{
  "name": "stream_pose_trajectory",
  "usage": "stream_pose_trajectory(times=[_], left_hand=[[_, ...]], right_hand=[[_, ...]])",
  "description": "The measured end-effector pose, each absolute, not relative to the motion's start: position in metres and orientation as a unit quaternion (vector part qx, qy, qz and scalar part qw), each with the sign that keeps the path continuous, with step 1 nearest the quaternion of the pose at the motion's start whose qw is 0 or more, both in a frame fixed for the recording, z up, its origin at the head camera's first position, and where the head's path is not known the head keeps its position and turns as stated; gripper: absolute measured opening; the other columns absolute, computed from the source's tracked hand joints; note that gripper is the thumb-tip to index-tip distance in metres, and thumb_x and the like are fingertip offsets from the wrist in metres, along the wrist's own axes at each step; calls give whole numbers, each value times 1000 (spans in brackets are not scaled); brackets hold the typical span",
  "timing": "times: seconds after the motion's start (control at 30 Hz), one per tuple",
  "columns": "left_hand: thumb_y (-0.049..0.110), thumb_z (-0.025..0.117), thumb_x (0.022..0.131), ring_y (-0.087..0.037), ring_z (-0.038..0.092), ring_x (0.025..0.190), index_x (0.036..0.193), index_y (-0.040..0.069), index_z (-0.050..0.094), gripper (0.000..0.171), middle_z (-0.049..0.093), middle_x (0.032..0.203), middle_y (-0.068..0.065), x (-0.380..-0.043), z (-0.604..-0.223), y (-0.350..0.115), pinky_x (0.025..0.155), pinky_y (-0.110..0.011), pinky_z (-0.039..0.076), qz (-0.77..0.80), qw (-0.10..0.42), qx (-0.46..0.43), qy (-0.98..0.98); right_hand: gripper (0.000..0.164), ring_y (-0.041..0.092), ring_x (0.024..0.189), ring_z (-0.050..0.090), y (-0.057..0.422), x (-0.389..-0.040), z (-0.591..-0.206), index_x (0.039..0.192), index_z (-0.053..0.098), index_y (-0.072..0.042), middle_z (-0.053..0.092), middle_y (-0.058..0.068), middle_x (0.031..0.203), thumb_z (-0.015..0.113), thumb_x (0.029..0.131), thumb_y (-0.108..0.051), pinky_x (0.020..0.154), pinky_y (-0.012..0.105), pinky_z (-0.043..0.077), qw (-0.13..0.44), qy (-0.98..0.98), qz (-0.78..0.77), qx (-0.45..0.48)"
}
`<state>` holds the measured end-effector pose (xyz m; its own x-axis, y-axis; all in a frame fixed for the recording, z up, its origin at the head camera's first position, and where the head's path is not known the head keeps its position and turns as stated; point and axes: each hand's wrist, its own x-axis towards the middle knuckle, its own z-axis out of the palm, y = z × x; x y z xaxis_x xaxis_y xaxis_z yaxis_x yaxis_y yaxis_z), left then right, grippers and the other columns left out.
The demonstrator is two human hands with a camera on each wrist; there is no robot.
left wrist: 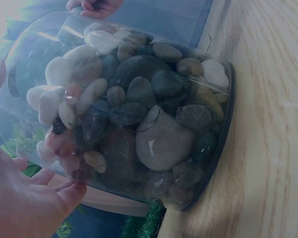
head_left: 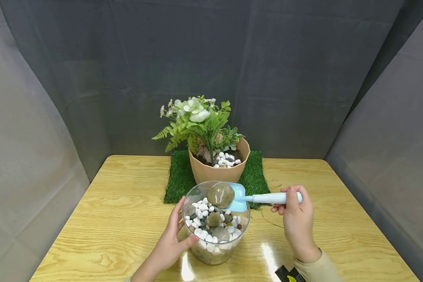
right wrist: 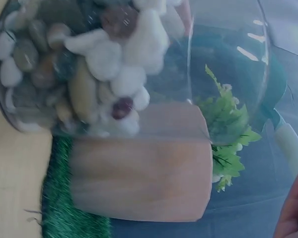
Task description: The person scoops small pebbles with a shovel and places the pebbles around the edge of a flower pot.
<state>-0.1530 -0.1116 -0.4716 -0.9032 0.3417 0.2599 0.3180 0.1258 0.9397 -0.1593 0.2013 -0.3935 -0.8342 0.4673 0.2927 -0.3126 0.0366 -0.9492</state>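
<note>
Over this wood-grained surface (head_left: pixel 127 219) my left fingers (head_left: pixel 176 210) clasp the clear container (head_left: pixel 212 259), right fingers (head_left: pixel 292 196) grip the trowel (head_left: pixel 266 198), whose tilting might spill the large stone (head_left: pixel 221 195).

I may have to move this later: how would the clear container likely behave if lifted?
The clear container would probably feel heavy, being largely filled with stones. Its smooth, glossy sides may be slippery. The rounded stones look loose, so they could shift if it tilts.

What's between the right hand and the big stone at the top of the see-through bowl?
The light blue shovel! In the head view it stretches from the right hand, across the edge of the bowl, to the big stone.
</note>
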Motion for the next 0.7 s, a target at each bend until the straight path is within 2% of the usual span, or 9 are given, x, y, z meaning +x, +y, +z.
stream_pose_trajectory(times=[0.13,0.33,0.7], left_hand=[[27,77,94,-50,24,153,167,31,6,101,10,172,-20,-153,-472,-112,121,-66,25,624,10,219,750],[27,77,94,-50,23,153,167,31,6,101,9,173,-19,-153,-471,-111,121,-66,25,625,12,220,749],[29,76,94,-51,22,153,167,31,6,101,8,173,-19,-153,-470,-111,121,-67,24,627,18,213,749]], right_hand=[[31,12,47,50,208,-165,-382,92,55,3,56,4,60,44,111,-20,50,23,57,290,-662,689,-53],[30,13,49,50,221,-179,-365,93,56,1,56,5,67,46,110,-22,51,23,58,311,-655,686,-54],[30,9,51,52,234,-229,-356,95,58,-1,56,3,70,49,109,-26,53,20,59,339,-659,670,-52]])
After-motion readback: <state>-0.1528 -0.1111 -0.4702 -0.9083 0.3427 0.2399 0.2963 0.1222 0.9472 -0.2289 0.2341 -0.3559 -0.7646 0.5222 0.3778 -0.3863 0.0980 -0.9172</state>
